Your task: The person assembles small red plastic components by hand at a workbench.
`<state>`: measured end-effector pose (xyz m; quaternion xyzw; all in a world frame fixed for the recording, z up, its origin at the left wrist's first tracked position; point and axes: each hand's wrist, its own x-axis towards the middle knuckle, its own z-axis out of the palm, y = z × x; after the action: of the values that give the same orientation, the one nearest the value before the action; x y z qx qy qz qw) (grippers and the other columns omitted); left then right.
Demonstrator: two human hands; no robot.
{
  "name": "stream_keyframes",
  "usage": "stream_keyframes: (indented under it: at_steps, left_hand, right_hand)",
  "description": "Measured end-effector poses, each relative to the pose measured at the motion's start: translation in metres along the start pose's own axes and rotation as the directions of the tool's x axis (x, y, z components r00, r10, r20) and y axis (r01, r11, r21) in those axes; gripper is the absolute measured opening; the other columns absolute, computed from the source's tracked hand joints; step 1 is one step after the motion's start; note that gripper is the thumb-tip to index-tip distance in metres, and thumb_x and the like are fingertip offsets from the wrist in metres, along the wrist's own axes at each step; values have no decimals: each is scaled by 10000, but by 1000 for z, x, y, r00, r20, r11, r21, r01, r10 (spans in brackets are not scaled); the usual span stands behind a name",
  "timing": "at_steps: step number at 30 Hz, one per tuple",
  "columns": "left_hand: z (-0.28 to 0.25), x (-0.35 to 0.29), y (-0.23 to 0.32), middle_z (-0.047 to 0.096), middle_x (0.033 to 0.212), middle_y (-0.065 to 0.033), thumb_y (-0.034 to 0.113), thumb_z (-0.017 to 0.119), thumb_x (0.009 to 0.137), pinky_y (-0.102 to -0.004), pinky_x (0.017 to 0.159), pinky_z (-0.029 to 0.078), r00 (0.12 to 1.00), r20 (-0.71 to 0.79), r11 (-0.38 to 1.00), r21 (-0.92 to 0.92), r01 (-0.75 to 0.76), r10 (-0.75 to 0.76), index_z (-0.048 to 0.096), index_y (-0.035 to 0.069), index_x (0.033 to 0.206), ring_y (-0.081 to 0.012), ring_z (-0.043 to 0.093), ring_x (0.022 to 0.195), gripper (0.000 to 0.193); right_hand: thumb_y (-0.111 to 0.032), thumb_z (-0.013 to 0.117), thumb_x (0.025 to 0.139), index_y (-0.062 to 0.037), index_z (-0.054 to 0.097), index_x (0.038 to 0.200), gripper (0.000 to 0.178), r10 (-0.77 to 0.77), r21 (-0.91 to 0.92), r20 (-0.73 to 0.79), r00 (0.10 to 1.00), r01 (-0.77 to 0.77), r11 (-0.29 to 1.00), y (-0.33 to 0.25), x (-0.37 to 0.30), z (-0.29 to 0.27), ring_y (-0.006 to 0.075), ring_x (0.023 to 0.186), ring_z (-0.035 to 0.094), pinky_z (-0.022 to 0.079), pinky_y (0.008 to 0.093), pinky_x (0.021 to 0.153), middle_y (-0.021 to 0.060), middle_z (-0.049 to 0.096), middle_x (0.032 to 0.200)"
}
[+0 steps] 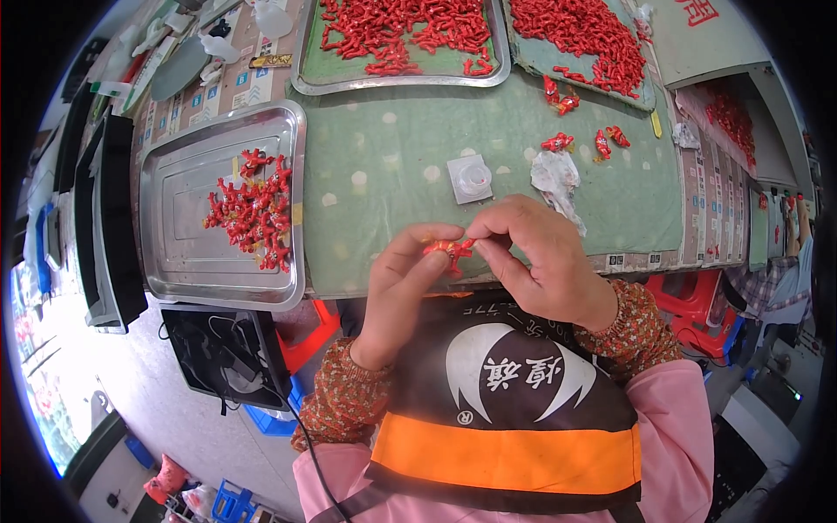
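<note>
Close to the table's near edge, my left hand (394,286) pinches a small red and yellow toy figure (448,251) between thumb and fingers. From the other side, my right hand (539,254) has its thumb and forefinger closed at a slim red part at the figure's end. Whether that part is separate or joined to the figure, I cannot tell. Beyond my hands stands a small round white pot (473,178) on a square white base. A crumpled white tissue (556,179) lies to its right, with several similar figures (558,142) just past it.
At left, a metal tray (179,205) holds a heap of red figures (253,209). Small red pieces (410,35) fill a metal tray (405,84) at the back, and more (580,44) lie on a green board at the far right. Green spotted cloth (366,131) covers the table.
</note>
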<state>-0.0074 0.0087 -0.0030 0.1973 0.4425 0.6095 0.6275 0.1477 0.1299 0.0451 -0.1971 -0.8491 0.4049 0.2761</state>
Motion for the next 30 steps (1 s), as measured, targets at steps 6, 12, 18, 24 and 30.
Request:
stream_keyframes:
  at_steps: [6, 12, 18, 24, 30]
  left_hand:
    - [0, 0, 1, 643, 1142, -55, 77, 547, 970, -276, 869, 493, 1000, 26, 1000, 31, 0, -1, 592, 16, 1210, -116, 597, 977, 252]
    - [-1, 0, -2, 641, 1133, -51, 77, 558, 969, -274, 869, 493, 1000, 31, 1000, 19, -2, 2, 587, 24, 1199, -111, 599, 963, 238]
    - [-2, 1, -3, 636, 1129, -55, 65, 568, 963, -270, 847, 507, 999, 29, 1000, -6, 16, -16, 576, 26, 1187, -115, 608, 945, 227]
    - [-2, 2, -5, 639, 1122, -53, 62, 576, 961, -279, 827, 520, 999, 33, 1000, 7, 13, -14, 577, 28, 1164, -114, 612, 931, 205]
    - [-4, 2, -5, 644, 1101, -46, 65, 576, 963, -281, 813, 528, 998, 42, 999, -4, 48, -48, 579, 28, 1147, -106, 608, 924, 187]
  right_hand:
    - [96, 666, 792, -20, 579, 1000, 253, -64, -88, 10, 998, 65, 994, 4, -2, 2, 276, 733, 612, 482, 350, 635, 114, 613, 845]
    - [105, 669, 779, -20, 575, 982, 256, -63, -96, 20, 998, 65, 993, 1, -2, 1, 284, 708, 596, 471, 367, 616, 114, 600, 811]
    - [91, 671, 763, -25, 575, 976, 261, -76, -136, 67, 995, 84, 987, 1, -2, -2, 293, 717, 593, 468, 382, 622, 107, 590, 820]
    - [65, 674, 765, -24, 572, 966, 242, -53, -184, 138, 989, 78, 980, -3, -2, -5, 301, 730, 601, 471, 391, 627, 109, 589, 830]
    - [65, 671, 770, -19, 565, 950, 225, -11, -181, 151, 988, 39, 983, -3, -4, -3, 312, 719, 605, 474, 398, 617, 123, 583, 804]
